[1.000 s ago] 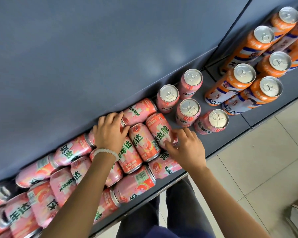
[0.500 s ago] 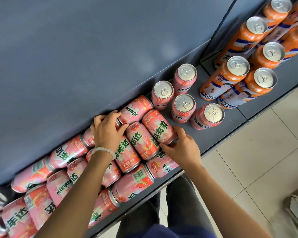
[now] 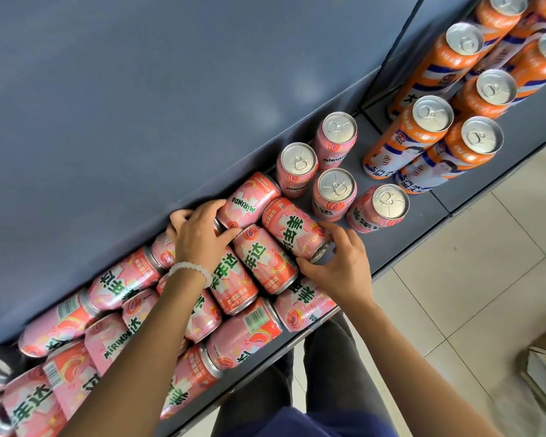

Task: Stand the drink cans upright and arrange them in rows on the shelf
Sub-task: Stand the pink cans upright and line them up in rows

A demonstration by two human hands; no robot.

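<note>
Head view of a grey shelf (image 3: 401,244). The right hand (image 3: 341,266), fingers curled, grips the near end of a pink can lying on its side (image 3: 293,228) at the right edge of a heap of fallen pink cans (image 3: 171,313). The left hand (image 3: 199,234) curls over another lying can (image 3: 249,201) towards the shelf's back, its wrist bearing a white bead bracelet (image 3: 191,270). Four upright pink cans (image 3: 334,190) stand just right of the grips; tall orange cans (image 3: 429,127) stand farther right.

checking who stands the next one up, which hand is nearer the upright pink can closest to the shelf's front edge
Right. The right hand grips a lying can just left of the upright pink can; the left hand rests farther left on the lying pile.
</note>
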